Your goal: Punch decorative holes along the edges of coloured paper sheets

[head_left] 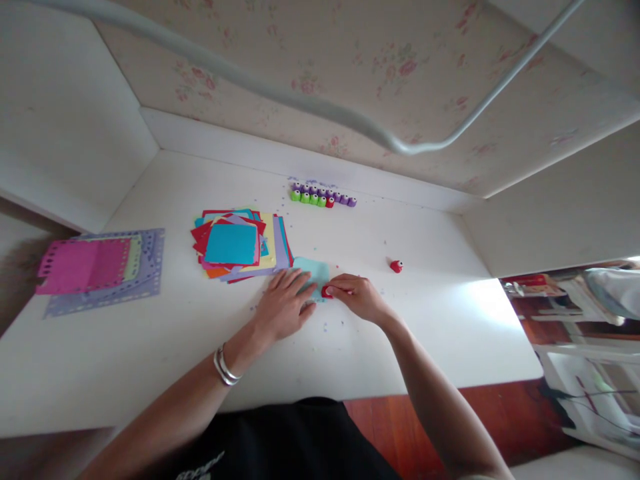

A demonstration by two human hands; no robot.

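Note:
A light blue paper sheet [316, 269] lies on the white table [150, 360]. My left hand [284, 303] rests flat on its near left corner, fingers spread. My right hand [359, 297] is closed on a small red punch [327, 291] that sits at the sheet's near edge. A second red punch [397, 266] stands alone to the right.
A stack of coloured paper squares [239, 244] lies left of the hands. Punched pink and purple sheets [100, 268] sit at the far left. A row of purple, green and red punches [323, 195] lines the back. Paper bits dot the tabletop. The table edge is near my body.

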